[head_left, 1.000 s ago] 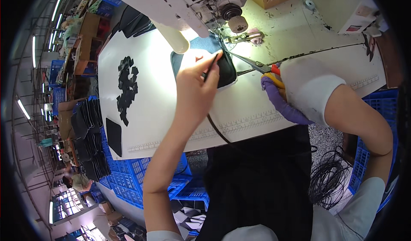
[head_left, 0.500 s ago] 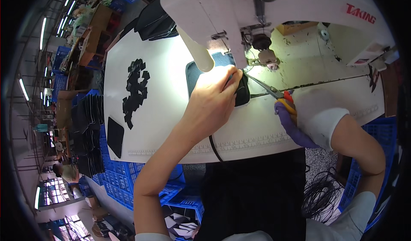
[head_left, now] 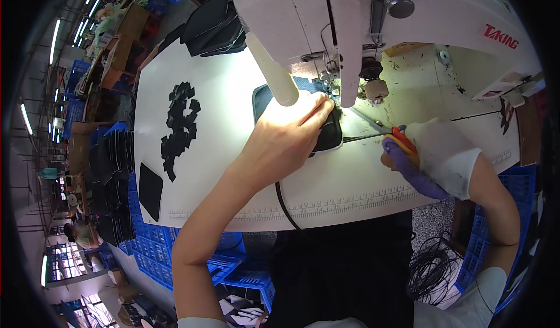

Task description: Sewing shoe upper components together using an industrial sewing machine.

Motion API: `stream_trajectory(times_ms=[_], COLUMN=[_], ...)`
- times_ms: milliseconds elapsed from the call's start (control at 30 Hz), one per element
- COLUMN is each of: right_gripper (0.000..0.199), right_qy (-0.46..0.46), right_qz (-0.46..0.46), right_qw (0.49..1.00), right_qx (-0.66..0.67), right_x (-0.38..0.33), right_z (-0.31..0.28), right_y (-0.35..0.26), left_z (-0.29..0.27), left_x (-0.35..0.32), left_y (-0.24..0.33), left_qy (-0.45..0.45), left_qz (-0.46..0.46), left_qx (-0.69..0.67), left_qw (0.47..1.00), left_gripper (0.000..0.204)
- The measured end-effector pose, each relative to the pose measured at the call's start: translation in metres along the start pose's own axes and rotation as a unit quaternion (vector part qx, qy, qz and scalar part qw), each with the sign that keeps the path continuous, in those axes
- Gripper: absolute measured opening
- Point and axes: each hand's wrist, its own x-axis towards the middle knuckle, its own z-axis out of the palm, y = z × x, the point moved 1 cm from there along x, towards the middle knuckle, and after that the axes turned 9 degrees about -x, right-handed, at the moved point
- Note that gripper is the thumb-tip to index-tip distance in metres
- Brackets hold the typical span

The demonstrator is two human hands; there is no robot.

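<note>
- While I watched through the head view, the white sewing machine (head_left: 373,30) filled the top of the frame, its head reaching over the work surface and its pale lamp tube (head_left: 273,71) lighting the spot below.
- The white table (head_left: 233,153) spread under it, with a printed ruler strip along its near edge, and blue crates (head_left: 157,252) stood below its left side.
- A scatter of small black cut pieces (head_left: 181,130) lay on the left part of the table, well apart from the hands, and 1 larger black piece (head_left: 150,191) lay nearer the left corner.
- My left hand (head_left: 289,138) lay palm down on the black and blue fabric piece (head_left: 326,137), fingers stretched flat and pressed together, fingertips just beside the needle area; it pinned the piece down and gripped nothing.
- That fabric piece sat on the table directly under the machine head, mostly covered by the left hand, with its rounded black edge showing to the right of the fingers.
- My right hand (head_left: 431,153), wrapped in a white covering with a purple glove part showing, was clenched around the scissors (head_left: 385,131) by their orange handle.
- The scissor blades pointed left toward the machine's foot, tips near the fabric's right edge; I could not tell whether they touched it.
- A thin black cord (head_left: 284,202) ran from under the left wrist over the table's near edge.
</note>
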Motion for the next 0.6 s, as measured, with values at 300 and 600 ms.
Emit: stream_trajectory(times_ms=[300, 600], right_gripper=[0.048, 0.044], right_qy=[-0.045, 0.018], right_qz=[-0.017, -0.027], right_qw=[0.993, 0.995], right_qx=[-0.109, -0.098], right_x=[0.009, 0.013], right_z=[-0.018, -0.019], right_y=[-0.007, -0.004], left_z=[0.001, 0.001], left_x=[-0.002, 0.004], left_y=[-0.009, -0.020], left_qy=[0.007, -0.003], left_qz=[0.028, 0.030], left_qx=[-0.088, -0.128], left_qw=[0.996, 0.991], left_gripper=[0.038, 0.035])
